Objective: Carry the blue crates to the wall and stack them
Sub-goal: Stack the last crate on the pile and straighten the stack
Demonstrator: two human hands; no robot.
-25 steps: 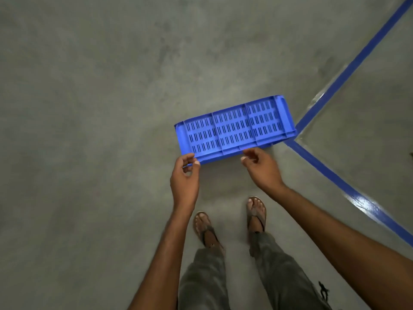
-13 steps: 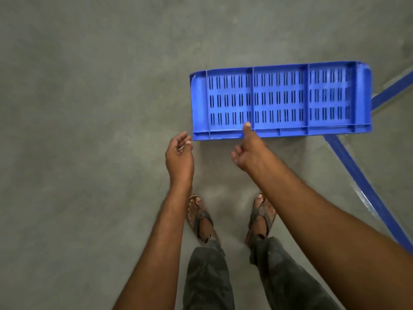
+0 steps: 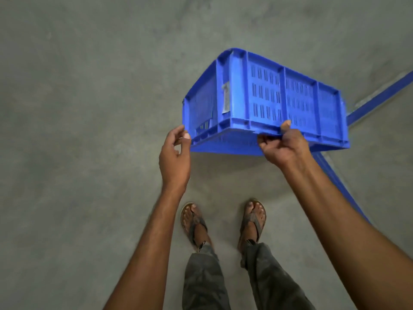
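A blue crate [image 3: 279, 97] hangs above the grey concrete floor [image 3: 78, 108], in front of the person and somewhat to their right. It is tilted, so that its long slotted side wall faces up toward the camera and a shorter end wall turns to the left. A pale strip [image 3: 226, 98] (a label or tape, too blurred to read) runs down the corner between those two walls.

The right hand [image 3: 280, 145] holds the crate's near rim: its thumb lies on the slotted wall and the fingers [image 3: 264, 140] are curled under the edge, closed around it. The left hand [image 3: 175, 153] is at the near left corner of the crate, with its fingers [image 3: 178, 134] loosely curved and parted. Its thumb tip sits right at the corner, but whether it presses on the plastic or merely hovers beside it cannot be told.

Two blue painted lines [image 3: 377, 96] on the floor meet behind the crate's right end, one running up to the right, the other down along the right forearm. Below the crate, both feet in brown sandals [image 3: 194, 222] stand side by side on the concrete, with dark grey trousers [image 3: 205, 283] above them.
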